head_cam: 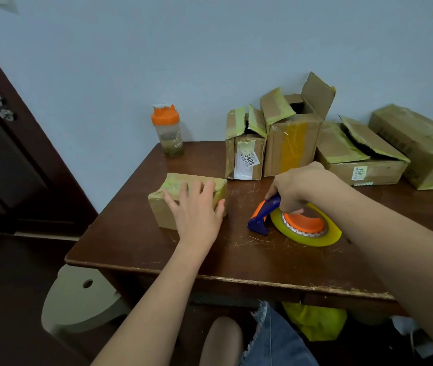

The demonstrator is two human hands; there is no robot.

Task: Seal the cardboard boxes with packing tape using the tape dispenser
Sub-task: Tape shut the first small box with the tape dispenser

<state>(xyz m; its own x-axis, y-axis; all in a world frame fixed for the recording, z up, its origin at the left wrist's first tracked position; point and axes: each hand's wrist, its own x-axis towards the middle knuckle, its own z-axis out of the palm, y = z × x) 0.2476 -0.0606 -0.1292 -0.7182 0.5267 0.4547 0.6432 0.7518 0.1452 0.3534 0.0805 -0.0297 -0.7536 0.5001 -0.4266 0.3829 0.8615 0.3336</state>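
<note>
1. The small box lies at the tabletop left edge, steadied only by the flat, open left hand; it could be pushed off.
2. The tape dispenser (lying flat) is gripped by the right hand; its blade, seemingly facing left, could snag.

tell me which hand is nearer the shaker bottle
Left. The left hand rests on the small box just in front of the shaker bottle; the right hand grips the tape dispenser farther right.
</note>
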